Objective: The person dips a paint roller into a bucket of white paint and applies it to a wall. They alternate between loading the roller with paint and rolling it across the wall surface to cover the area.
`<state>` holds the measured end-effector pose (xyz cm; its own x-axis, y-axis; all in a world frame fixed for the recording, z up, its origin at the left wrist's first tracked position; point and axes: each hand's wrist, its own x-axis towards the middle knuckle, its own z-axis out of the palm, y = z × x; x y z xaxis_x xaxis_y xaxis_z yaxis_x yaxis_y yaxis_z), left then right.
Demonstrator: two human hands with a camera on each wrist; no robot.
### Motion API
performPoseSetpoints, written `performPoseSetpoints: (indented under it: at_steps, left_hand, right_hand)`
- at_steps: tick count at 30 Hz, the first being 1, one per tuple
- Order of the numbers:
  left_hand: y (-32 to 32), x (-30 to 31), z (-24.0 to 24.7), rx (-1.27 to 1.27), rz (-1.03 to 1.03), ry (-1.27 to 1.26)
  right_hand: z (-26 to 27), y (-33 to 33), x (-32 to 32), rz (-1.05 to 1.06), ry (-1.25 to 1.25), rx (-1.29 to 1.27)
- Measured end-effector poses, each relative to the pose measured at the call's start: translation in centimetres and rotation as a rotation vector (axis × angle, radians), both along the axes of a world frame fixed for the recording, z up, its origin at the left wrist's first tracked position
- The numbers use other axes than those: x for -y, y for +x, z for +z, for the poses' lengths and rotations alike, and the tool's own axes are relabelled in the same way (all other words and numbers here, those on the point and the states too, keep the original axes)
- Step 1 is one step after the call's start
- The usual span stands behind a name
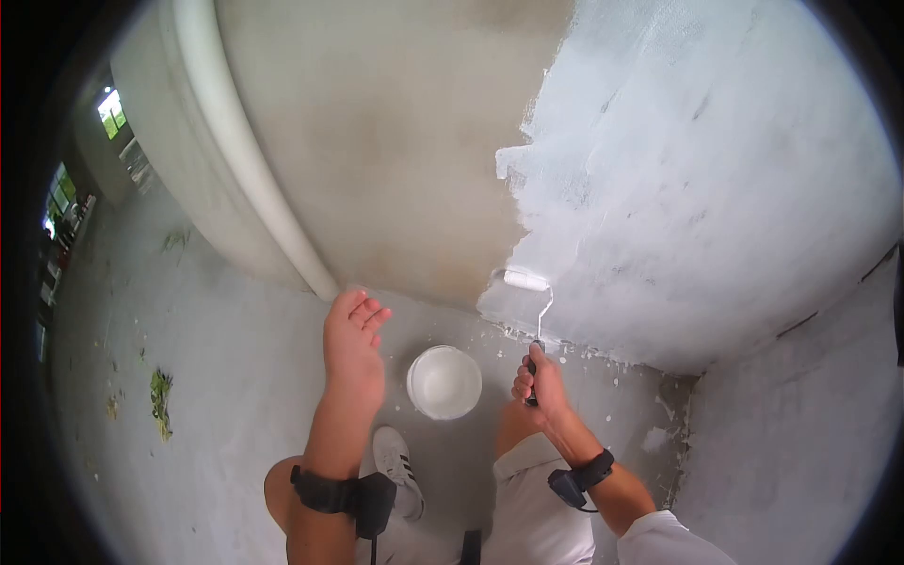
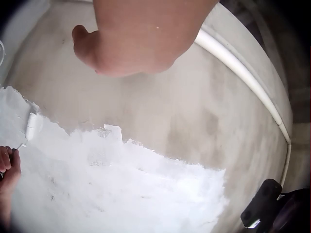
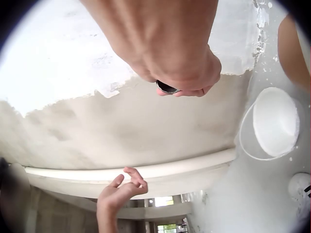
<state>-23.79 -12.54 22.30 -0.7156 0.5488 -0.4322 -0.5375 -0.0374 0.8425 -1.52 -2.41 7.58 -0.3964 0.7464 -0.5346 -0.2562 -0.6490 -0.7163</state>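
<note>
My right hand point(image 1: 541, 381) grips the dark handle of a paint roller, whose white roller head point(image 1: 525, 280) lies against the wall low down, at the edge of the white paint. In the left wrist view the roller head point(image 2: 31, 126) shows upright beside the paint's ragged border. My left hand point(image 1: 356, 330) is held in the air with loosely bent fingers and nothing in it, left of a white bucket point(image 1: 414, 384). The right wrist view shows the left hand point(image 3: 121, 194) near the pipe, and the bucket point(image 3: 277, 122) with its wire handle down.
A pale pipe point(image 1: 247, 141) runs down the wall to the floor on the left. Leaves point(image 1: 161, 405) lie on the floor at far left. A shoe point(image 1: 397, 461) stands just below the bucket. A side wall point(image 1: 791, 414) rises on the right; paint spatters line the wall's foot.
</note>
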Motion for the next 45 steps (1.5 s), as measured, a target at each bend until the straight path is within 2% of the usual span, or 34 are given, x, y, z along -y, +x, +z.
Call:
performPoseSetpoints:
  at_steps: [10, 21, 26, 32, 35, 45]
  left_hand:
    - [-1.2, -0.4, -0.5, 0.039, 0.035, 0.003]
    - [-1.2, -0.2, -0.4, 0.044, -0.007, 0.048]
    - [-0.9, -0.1, 0.1, 0.037, -0.009, 0.031]
    - [-0.7, 0.1, 0.4, 0.045, -0.017, 0.032]
    - [-0.7, 0.1, 0.3, 0.051, -0.037, 0.052]
    - [-0.5, 0.6, 0.4, 0.032, -0.049, 0.069]
  right_hand:
    - [5.8, -0.7, 0.9, -0.076, 0.103, -0.019]
    - [13.9, 2.1, 2.3, -0.126, 0.237, -0.039]
    - [15.6, 2.7, 1.9, -0.157, 0.256, -0.039]
    - [13.4, 2.9, 1.5, -0.136, 0.170, -0.097]
    - [11.4, 2.5, 1.3, -0.159, 0.099, -0.045]
    - [-0.5, 1.1, -1.1, -0.130, -0.064, 0.038]
